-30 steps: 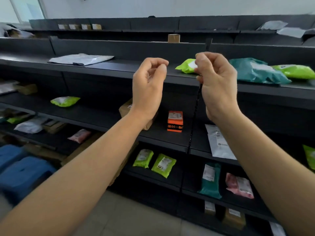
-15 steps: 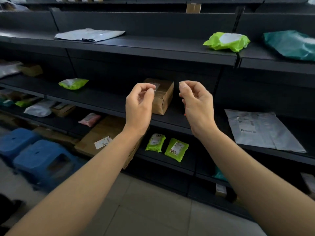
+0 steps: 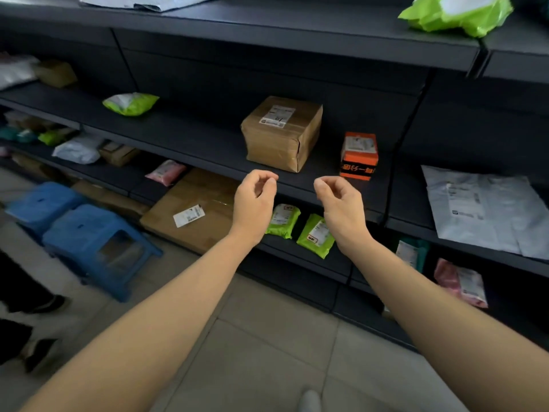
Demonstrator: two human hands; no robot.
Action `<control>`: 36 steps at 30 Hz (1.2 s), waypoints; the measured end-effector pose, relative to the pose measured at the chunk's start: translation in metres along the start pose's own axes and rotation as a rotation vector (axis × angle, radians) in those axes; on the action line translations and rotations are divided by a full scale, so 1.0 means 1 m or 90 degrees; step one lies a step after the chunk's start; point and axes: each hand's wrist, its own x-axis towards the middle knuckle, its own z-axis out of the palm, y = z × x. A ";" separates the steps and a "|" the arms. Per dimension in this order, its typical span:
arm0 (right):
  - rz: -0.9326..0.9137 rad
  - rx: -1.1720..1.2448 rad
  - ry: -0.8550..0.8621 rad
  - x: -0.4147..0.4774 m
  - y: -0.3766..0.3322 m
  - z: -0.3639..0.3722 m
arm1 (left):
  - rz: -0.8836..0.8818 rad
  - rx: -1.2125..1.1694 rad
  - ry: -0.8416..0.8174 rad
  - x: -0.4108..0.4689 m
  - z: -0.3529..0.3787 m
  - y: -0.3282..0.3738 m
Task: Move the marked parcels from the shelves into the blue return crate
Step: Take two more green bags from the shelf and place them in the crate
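My left hand and my right hand hover side by side in front of the middle shelf's edge, fingers curled in, nothing in either. Just behind them on that shelf stand a taped brown box with a white label and a small orange-and-black box. Below the hands lie two green bags. Whether any parcel is marked I cannot tell. Two blue plastic pieces that look like stools stand on the floor at left; no crate shows clearly.
A large flat carton leans on the lower shelf. A white mailer lies at right, with pink bags and further green bags on other shelves. Another person's dark shoes stand on the tiled floor at left.
My view has dropped from the top shelves to the middle shelf. Both hands have come down with it and stay curled and empty, now in front of the brown box.
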 end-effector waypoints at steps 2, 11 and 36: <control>0.017 -0.003 -0.027 0.009 0.009 0.006 | -0.013 0.026 -0.005 0.005 0.003 -0.008; 0.096 -0.069 -0.106 0.043 0.059 0.017 | -0.058 0.099 -0.008 0.033 0.020 -0.063; 0.453 -0.184 0.086 0.119 0.264 0.061 | -0.161 0.266 -0.339 0.134 0.056 -0.284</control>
